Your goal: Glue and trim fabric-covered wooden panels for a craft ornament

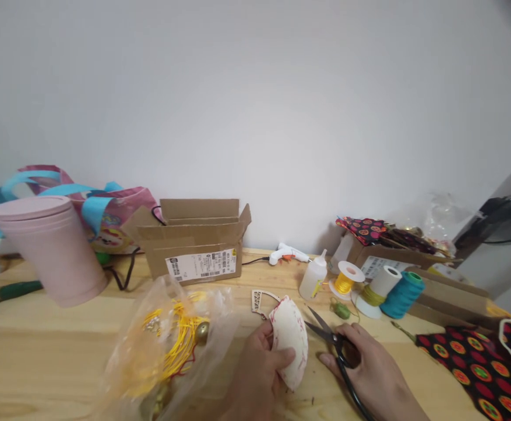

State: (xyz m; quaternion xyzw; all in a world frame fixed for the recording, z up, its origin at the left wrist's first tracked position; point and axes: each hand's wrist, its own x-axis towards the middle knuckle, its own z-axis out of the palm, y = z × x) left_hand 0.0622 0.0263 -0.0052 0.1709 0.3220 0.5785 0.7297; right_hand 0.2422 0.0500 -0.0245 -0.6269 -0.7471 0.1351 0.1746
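My left hand [266, 359] pinches a white, fan-shaped fabric piece [291, 336] with red marks along its edges, thumb on top. In my right hand [365, 365] is a pair of black-handled scissors [335, 340]. Their blades are parted and point up and left, close to the fabric's right edge; I cannot tell whether they touch it. Behind the fabric lies a pale wooden fan-shaped frame with cut-outs [258, 299], partly covered. A clear plastic bag [124, 345] with yellow cords and a brass-coloured bell [202, 332] rests left of my left hand.
Behind stand a glue bottle [312, 279], a yellow thread spool [344, 283], a teal thread cone [403, 295] and a white glue gun [287, 254]. A cardboard box [194, 242] and pink canister [51, 251] are left; patterned black fabric [475, 368] lies right.
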